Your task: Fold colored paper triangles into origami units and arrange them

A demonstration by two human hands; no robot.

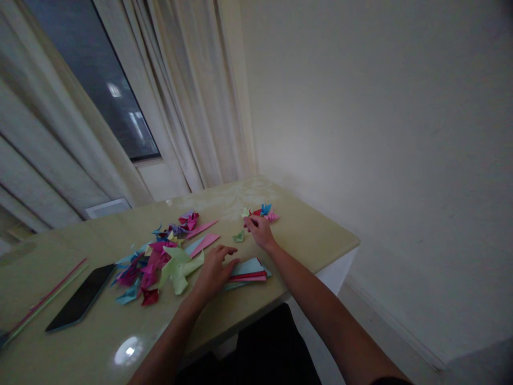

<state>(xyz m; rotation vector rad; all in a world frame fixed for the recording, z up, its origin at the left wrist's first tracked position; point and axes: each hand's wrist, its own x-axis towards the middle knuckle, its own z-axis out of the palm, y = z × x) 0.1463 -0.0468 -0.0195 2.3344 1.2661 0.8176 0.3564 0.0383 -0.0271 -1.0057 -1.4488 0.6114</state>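
Observation:
My left hand [215,271] rests low over the table with thumb and fingers apart, holding nothing. Its thumb lies by a small stack of folded paper strips [249,274] in light blue, red and pink. Farther out, my right hand [259,231] has its fingers pinched together; what sits in them, if anything, is too small to make out. Just beyond those fingertips is a little cluster of folded paper pieces, among them a blue one [265,209] and a pink one [272,216]. A small green folded paper [239,236] lies to the left of the right hand.
Left of my hands spreads a pile of colourful folded paper [154,262], with a large pale green pinwheel shape [176,267] on its near side. A dark phone [82,297] and thin pink and green sticks [48,299] lie farther left. The table's edge [340,251] runs along the right.

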